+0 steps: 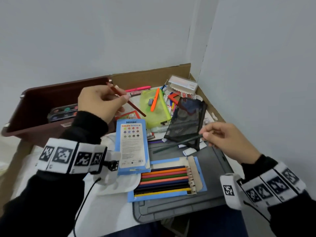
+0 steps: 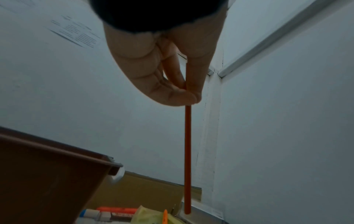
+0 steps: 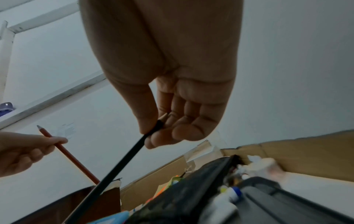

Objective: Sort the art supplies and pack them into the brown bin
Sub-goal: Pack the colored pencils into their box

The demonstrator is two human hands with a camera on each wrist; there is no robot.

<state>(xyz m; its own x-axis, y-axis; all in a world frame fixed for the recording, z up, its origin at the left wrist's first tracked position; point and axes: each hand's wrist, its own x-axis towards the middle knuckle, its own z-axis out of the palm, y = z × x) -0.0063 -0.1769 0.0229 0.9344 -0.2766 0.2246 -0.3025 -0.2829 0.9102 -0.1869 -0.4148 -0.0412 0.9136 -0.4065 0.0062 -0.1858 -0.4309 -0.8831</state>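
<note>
A cardboard box lines the corner against the pale walls, and the brown bin stands at its left, open, with a paint palette of coloured wells lying inside. A grey lid lies nearest the person, bearing an open tray of colour pencils laid side by side, tips to the right; its blue sleeve lies just beside the tray on the left. Behind them a black mesh pouch leans tilted, next to a yellow-green zip pouch with an orange marker on it, amid a scatter of small tubes and pens. The left hand is raised beside the bin — thumb and fingertips pinch a red pencil near its sharpened end, the shaft slanting down over the clutter. The right hand pinches a dark green pencil between thumb and curled fingers close to its tip — the shaft runs leftward above the lid
</note>
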